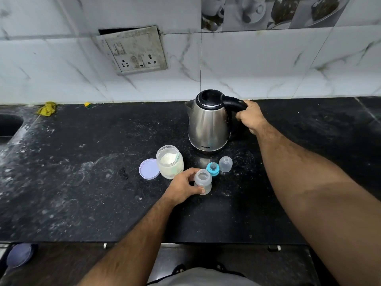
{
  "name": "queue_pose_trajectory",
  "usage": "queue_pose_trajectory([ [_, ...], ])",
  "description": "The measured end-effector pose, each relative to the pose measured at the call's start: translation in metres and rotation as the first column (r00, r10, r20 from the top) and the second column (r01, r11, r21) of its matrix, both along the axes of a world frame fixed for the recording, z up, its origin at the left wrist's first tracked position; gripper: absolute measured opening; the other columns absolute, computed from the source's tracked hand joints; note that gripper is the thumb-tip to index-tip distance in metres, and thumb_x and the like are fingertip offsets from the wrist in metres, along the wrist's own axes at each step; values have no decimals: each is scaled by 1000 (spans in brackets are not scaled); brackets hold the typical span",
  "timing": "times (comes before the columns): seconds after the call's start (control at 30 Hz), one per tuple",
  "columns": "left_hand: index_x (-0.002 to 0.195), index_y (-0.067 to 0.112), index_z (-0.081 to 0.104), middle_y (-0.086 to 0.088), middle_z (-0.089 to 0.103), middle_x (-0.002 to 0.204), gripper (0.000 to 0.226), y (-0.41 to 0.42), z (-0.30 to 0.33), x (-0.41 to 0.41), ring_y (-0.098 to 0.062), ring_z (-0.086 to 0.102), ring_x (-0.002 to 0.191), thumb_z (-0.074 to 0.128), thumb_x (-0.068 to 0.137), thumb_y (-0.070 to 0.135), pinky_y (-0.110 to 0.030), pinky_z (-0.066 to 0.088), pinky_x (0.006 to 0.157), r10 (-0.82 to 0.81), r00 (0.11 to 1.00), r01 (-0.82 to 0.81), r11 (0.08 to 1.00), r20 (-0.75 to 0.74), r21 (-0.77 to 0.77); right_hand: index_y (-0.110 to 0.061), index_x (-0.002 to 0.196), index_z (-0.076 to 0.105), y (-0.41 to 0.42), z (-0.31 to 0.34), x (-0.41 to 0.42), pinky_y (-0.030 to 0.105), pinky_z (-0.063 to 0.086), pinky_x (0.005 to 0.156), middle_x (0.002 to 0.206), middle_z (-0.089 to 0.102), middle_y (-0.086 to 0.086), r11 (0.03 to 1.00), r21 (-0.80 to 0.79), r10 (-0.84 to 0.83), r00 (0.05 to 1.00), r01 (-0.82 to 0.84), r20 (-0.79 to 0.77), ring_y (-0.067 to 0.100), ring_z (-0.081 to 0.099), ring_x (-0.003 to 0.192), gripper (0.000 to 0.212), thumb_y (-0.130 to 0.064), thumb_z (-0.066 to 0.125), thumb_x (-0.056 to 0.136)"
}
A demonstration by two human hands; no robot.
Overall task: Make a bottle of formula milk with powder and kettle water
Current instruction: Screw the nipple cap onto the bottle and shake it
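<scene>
Kettle (208, 122) upright (spout leftward)

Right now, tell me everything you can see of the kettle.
The kettle is brushed steel with a black lid, a black handle and a dark base band bearing a small printed brand. It stands upright on the black countertop near the tiled wall, lid closed, spout to the left, handle to the right. The right hand has its grip on the handle. Below it stand the open powder jar and the bottle parts, none touching it.
</scene>
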State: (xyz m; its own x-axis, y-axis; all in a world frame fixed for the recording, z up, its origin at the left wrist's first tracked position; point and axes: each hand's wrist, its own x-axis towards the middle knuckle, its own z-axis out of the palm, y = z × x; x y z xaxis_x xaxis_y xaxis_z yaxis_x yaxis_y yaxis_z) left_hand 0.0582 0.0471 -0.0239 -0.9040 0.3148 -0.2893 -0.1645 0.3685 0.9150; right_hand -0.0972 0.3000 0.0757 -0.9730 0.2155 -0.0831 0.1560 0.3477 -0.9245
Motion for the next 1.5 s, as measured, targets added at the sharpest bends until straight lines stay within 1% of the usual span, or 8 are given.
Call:
queue_pose_trajectory([
  [0.23, 120, 25, 61, 11, 70, 116, 59, 1, 0, 2, -4, 63, 113, 85, 71, 3, -31, 47, 107, -13, 1000, 13, 1000, -3, -14, -20, 105, 55, 11, -11, 0, 35, 52, 78, 88, 60, 2, 996, 85, -17, 999, 14, 37, 21, 60, 84, 45, 8, 67, 72],
  [0.43, 118, 28, 60, 12, 69, 116, 58, 0, 4, -2, -3, 62, 113, 85, 72, 3, -32, 46, 107, -6, 1000, 6, 1000, 0, -12, -19, 139, 43, 21, -30, 22, 37, 51, 98, 126, 54, 6, 982, 64, -179, 982, 175, 57, 21, 57, 112, 68, -8, 67, 76],
  [0.53, 117, 28, 61, 9, 70, 116, 58, -1, 4, -4, -7, 64, 114, 86, 71, 4, -36, 47, 108, 6, 1000, -6, 1000, -10, -6, -15, 129, 55, 17, -35, 55, 37, 48, 100, 111, 60, 3, 946, 99, -312, 950, 307, 31, 22, 61, 105, 49, -14, 66, 82],
  [0.63, 116, 29, 62, 8, 71, 116, 58, -6, -5, 7, -9, 64, 114, 86, 70, 4, -38, 47, 108, -10, 1000, 9, 1000, -16, -9, -14, 104, 69, -4, -53, 106, 36, 51, 93, 90, 64, -1, 941, 275, -204, 979, 196, 2, 21, 64, 89, 27, -6, 65, 78],
  [0.73, 116, 28, 62, 7, 71, 115, 58, -6, -4, 7, -10, 65, 113, 87, 69, 4, -38, 47, 107, 4, 1000, -4, 1000, -25, -4, -15, 95, 71, -23, -65, 132, 40, 53, 86, 94, 65, 1, 861, 507, 63, 997, -35, -38, 21, 62, 89, 21, -5, 64, 77],
  [1.0, 119, 21, 63, 7, 71, 114, 58, -8, -3, 11, -10, 65, 112, 86, 69, 2, -35, 48, 106, 6, 999, -6, 1000, -48, 0, -23, 144, 46, -62, -61, 126, 34, 43, 104, 147, 51, -4, 615, 653, 359, 894, -442, 266, 20, 52, 130, 65, -14, 67, 84],
  [1.23, 120, 20, 63, 5, 71, 114, 59, -8, -5, 18, -11, 65, 112, 86, 69, 3, -32, 48, 104, 26, 999, -26, 1000, -45, 6, -24, 135, 49, -74, -77, 121, 42, 51, 89, 127, 62, 3, 480, 706, 346, 852, -521, 393, 28, 57, 116, 54, -19, 70, 85],
  [1.5, 125, 15, 60, 2, 70, 119, 63, -7, -5, 21, -10, 64, 114, 85, 70, -1, -23, 48, 100, 26, 999, -24, 998, -35, 60, -25, 133, 53, -67, -70, 138, 40, 50, 92, 131, 57, 0, 586, 726, 274, 931, -360, 241, 27, 58, 116, 50, -17, 63, 85],
])
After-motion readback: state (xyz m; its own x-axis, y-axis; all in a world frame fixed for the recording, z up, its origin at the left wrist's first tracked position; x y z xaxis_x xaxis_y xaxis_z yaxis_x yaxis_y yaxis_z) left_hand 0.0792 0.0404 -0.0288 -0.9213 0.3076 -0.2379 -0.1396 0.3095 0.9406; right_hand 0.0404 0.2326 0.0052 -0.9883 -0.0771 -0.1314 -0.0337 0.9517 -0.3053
